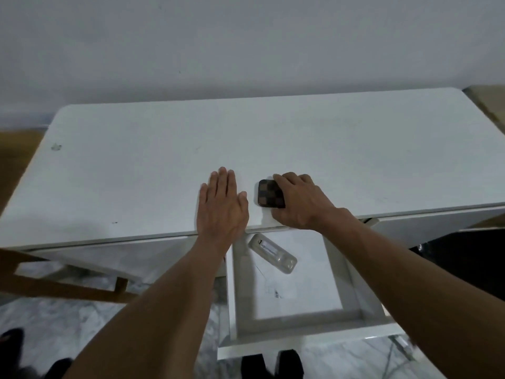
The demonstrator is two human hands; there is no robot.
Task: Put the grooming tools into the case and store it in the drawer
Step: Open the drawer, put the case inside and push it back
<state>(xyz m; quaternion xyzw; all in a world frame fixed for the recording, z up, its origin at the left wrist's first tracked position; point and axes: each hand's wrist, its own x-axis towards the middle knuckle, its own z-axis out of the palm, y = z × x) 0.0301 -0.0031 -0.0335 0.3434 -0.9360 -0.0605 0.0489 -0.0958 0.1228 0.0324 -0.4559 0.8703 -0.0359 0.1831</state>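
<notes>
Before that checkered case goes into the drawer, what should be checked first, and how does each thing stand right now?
1. Drawer pulled open: ok.
2. Room on the drawer floor: ok, only a clear packet lies at the back, with bare space in front of it.
3. Right hand has the case: ok, fingers lie over it on the table.
4. Case closed: looks shut; cannot tell for sure.
5. Tools inside the case: cannot tell, though none lie loose on the table.
6. Left hand out of the way: ok, it rests flat on the table, beside the case and clear of the drawer.
</notes>
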